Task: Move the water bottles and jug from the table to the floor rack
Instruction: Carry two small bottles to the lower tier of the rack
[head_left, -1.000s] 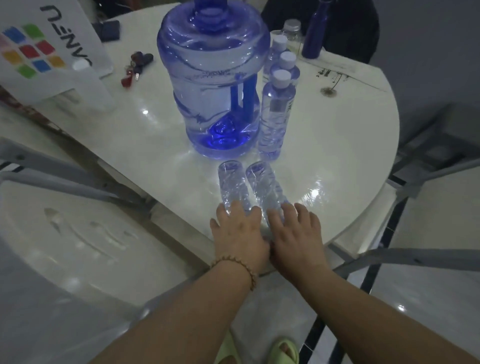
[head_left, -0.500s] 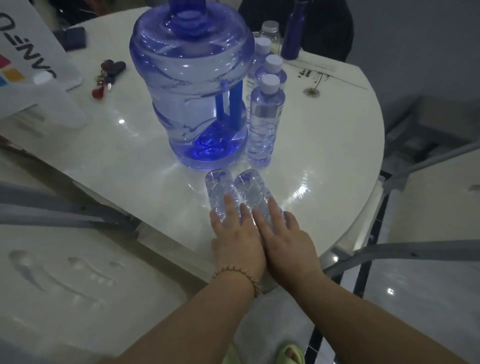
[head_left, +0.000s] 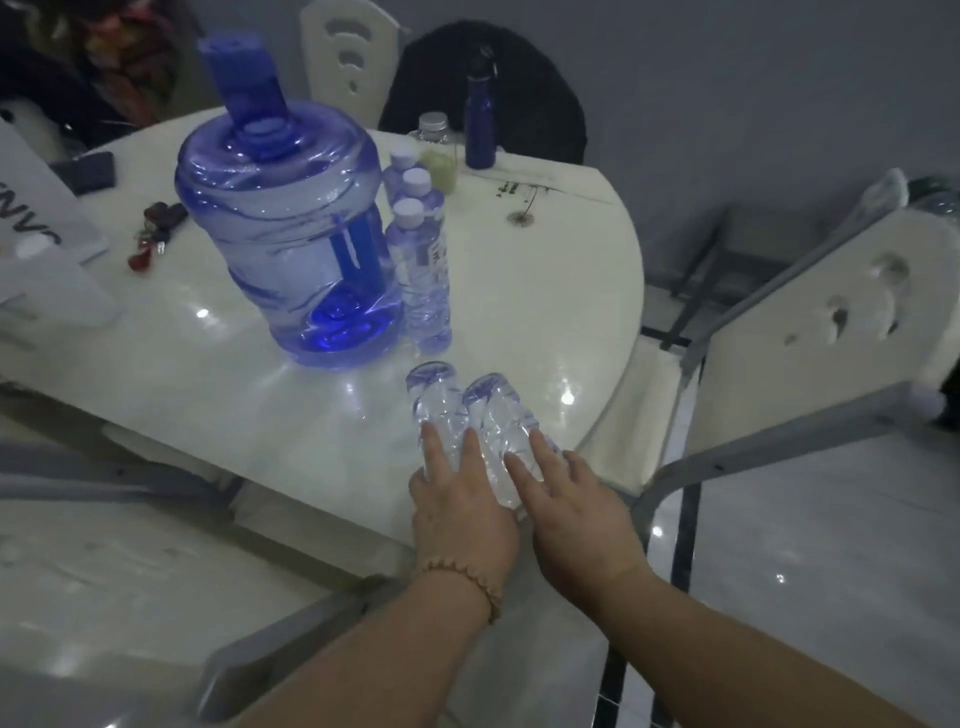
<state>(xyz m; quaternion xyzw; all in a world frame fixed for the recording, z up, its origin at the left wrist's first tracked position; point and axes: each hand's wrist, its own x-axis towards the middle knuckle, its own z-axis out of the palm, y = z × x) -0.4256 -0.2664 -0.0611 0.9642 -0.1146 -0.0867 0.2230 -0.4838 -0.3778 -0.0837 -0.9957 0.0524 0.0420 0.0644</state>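
At the surface's (head_left: 545, 291) 6 o'clock edge, the left bottle (head_left: 435, 397) and right bottle (head_left: 500, 415) lie touching, with the jug (head_left: 291, 249) at their 11 o'clock. The left hand (head_left: 462, 514) and right hand (head_left: 576, 519) rest on one bottle each, fingers fairly straight and thumbs hidden. The bottles look light, thin and likely slippery, so wrap round mid-body.

My feed is dim and bluish. Small glare spots dot the glossy worktop (head_left: 545, 291) on both sides of the jug (head_left: 280, 223), whose base glows bright blue. Frame edges bend; detail looks soft.
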